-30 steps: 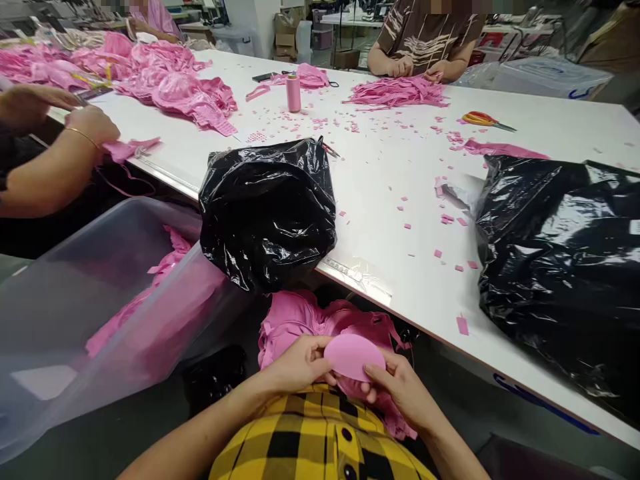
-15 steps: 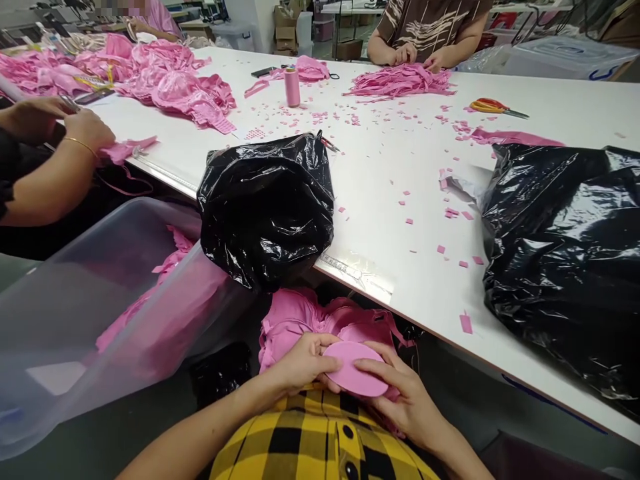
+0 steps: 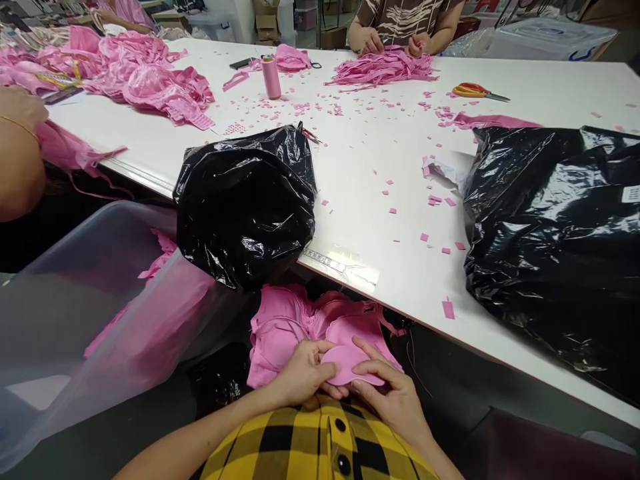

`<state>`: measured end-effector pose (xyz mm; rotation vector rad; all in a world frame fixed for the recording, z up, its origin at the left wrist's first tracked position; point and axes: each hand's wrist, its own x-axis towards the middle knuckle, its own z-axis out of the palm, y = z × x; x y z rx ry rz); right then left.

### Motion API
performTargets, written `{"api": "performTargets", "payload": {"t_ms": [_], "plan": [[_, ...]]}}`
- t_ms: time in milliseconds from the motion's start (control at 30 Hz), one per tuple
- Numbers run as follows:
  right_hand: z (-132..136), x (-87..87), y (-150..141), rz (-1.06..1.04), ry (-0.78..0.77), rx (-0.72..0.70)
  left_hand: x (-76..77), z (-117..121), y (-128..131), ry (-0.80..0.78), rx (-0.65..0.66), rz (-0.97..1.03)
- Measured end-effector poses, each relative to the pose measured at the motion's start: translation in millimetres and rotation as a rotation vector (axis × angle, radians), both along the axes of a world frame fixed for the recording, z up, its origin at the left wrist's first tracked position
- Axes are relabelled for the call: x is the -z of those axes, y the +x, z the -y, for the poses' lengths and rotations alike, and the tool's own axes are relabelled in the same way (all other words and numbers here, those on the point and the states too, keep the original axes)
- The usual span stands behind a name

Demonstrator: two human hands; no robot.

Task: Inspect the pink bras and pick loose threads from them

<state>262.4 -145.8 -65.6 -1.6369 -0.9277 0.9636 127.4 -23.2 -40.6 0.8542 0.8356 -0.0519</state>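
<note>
Left hand (image 3: 303, 373) and right hand (image 3: 393, 399) both pinching pink foam pad (image 3: 350, 364), fingers closed on its edges, low in lap at 6 o'clock, below table (image 3: 380, 173) edge. Pad lies against pink garment (image 3: 300, 323). Black bag (image 3: 247, 203) at 11 o'clock of hands, second black bag (image 3: 555, 227) at 2 o'clock. Clear bin (image 3: 75, 293) at 9 o'clock.

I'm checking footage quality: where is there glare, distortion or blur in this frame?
Head view: bright glare streaks on both black plastic bags; the white table edge looks stretched toward the corners by the wide lens; both hands and the pink pad are sharp, under even lighting.
</note>
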Motion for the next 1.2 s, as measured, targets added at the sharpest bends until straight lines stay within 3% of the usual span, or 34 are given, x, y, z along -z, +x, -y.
{"api": "performTargets", "payload": {"t_ms": [233, 333, 433, 633, 700, 867, 1033, 1200], "plan": [[-0.3, -3.3, -7.4, -0.117, 0.008, 0.139, -6.6, 3.6, 2.1, 0.093, 0.046, 0.057], [-0.7, -0.3, -9.5, -0.263, 0.003, 0.218, -7.7, 3.8, 2.2, 0.092, 0.072, 0.044], [-2.3, -1.2, -8.7, -0.273, -0.048, 0.207, -9.6, 1.7, 1.7, 0.112, 0.125, 0.028], [-7.0, -8.9, -6.3, -0.177, -0.088, 0.143, -15.6, -3.0, 2.8, 0.562, 0.276, 0.027], [-5.7, -7.0, -6.8, -0.304, -0.104, 0.100, -13.2, -1.8, 3.4, 0.520, 0.244, 0.001], [2.1, 4.3, -7.8, -0.629, -0.201, -0.110, -3.1, 2.5, 2.1, 0.180, 0.106, -0.028], [1.4, 10.7, -14.2, -0.700, -0.109, 0.042, -2.0, 1.3, 2.0, 0.017, 0.066, 0.005], [-2.5, 7.8, -16.4, -0.712, -0.090, 0.144, -2.9, 1.2, 0.5, 0.088, 0.137, 0.021]]}}
